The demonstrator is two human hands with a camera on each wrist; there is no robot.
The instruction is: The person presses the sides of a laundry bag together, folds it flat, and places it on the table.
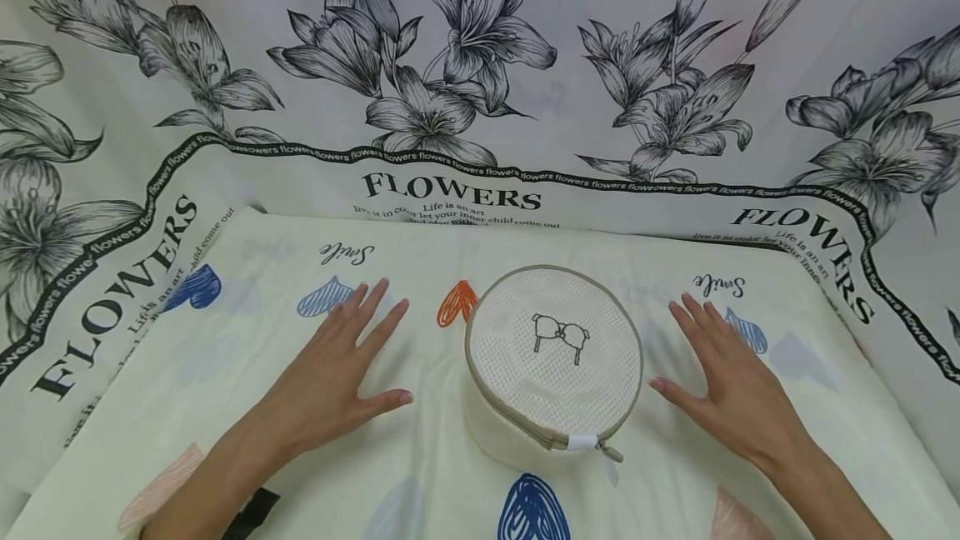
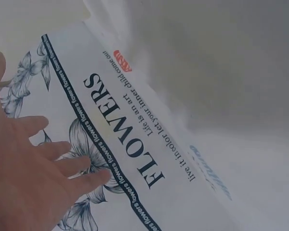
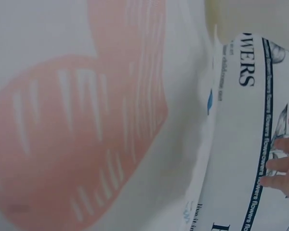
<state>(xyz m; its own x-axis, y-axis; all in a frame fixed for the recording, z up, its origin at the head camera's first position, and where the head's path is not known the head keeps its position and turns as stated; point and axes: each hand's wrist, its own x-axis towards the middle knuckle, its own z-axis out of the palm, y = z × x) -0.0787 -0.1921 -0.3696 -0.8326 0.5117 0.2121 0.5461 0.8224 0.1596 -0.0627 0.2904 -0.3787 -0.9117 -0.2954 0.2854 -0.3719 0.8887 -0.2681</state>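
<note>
A round white mesh laundry bag with a small bra drawing on its lid stands upright on the cloth between my two hands. Its beige zipper runs round the lid's edge, and the zipper pull hangs at the front right beside a white tab. To the left of the bag, my left hand hovers palm down with fingers spread, holding nothing. My right hand is likewise spread on the other side, its thumb tip close to the bag's right side. Both wrist views show the fingers extended with nothing in them.
A pale cloth printed with hearts and "Smile" covers the table. Behind it hangs a white curtain with black flower drawings and lettering. Beneath my left forearm shows a black patch.
</note>
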